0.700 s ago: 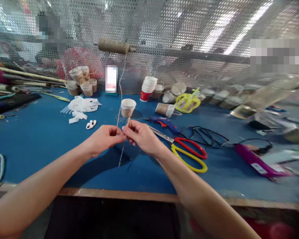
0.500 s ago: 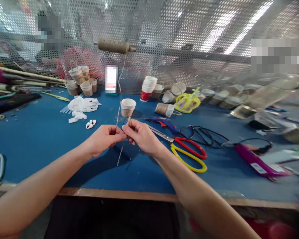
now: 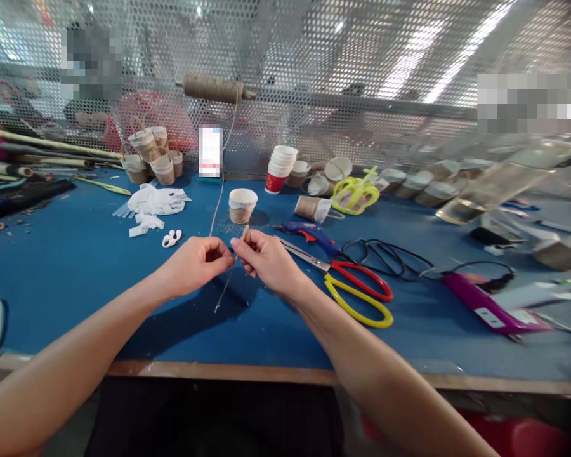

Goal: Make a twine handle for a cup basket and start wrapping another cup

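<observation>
The left hand (image 3: pixel 200 265) is resting in the middle of the frame, just left of the right hand (image 3: pixel 269 259); its thumb and finger are curling round like a ring, with their tips nearly together; the string (image 3: pixel 217 206) is running down behind this hand, but I cannot tell if the tips are gripping it; the right hand's thumb and finger are pinching tight on a thin brown piece (image 3: pixel 246 232), which is poking up at the middle of the frame; a thin strand (image 3: pixel 223 294) is hanging under the hands, in the lower middle.

The spool (image 3: pixel 212 88) is lying sideways at the upper middle, and the string is coming off near its right end; a small cup (image 3: pixel 242 206) is standing upright just above the hands; big scissors (image 3: pixel 361 292) with red and yellow handles are lying right of the middle; a blue glue gun (image 3: pixel 314 233) is lying just above them; white strips (image 3: pixel 155 200) are making a heap left of the middle; all but the spool are sitting over the blue table (image 3: pixel 76 266).
</observation>
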{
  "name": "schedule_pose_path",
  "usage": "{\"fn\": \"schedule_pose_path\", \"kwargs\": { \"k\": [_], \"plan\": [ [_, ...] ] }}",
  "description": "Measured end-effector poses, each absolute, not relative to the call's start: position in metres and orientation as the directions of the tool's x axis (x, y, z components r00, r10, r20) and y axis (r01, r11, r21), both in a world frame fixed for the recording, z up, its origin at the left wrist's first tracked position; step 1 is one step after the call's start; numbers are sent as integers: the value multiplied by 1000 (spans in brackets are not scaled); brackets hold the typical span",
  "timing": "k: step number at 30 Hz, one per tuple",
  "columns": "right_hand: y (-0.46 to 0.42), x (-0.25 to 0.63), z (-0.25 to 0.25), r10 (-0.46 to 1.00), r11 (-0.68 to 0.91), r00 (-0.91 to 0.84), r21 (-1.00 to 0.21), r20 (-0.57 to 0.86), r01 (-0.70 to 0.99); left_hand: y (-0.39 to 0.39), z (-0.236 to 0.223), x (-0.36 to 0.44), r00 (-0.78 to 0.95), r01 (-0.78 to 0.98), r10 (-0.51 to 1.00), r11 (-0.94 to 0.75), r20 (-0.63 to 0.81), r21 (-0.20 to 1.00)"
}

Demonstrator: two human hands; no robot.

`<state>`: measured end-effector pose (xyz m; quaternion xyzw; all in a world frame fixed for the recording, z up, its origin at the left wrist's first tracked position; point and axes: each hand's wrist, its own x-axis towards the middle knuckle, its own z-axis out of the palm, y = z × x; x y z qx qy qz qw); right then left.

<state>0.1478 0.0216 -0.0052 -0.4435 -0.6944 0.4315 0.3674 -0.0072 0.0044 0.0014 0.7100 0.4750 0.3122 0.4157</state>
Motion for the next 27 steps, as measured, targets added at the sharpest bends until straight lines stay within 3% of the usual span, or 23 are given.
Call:
{"fn": "schedule_pose_path", "kwargs": {
  "k": [6, 13, 21, 27],
  "plan": [
    [21, 148, -7, 936, 256, -321, -908, 147, 331, 4, -2, -4, 331, 344, 943, -155, 35, 926],
    [24, 153, -2, 834, 160, -539, -986, 116, 35, 5, 4, -5, 408, 116, 899, 119, -157, 986],
    [25, 154, -3, 868, 199, -487, -965, 93, 171, 5, 7, -9, 382, 284, 913, 32, -144, 958],
    [25, 154, -1, 881, 210, -469, -939, 61, 272, 6, 6, -11, 374, 424, 927, -166, -6, 890]
  ]
}}
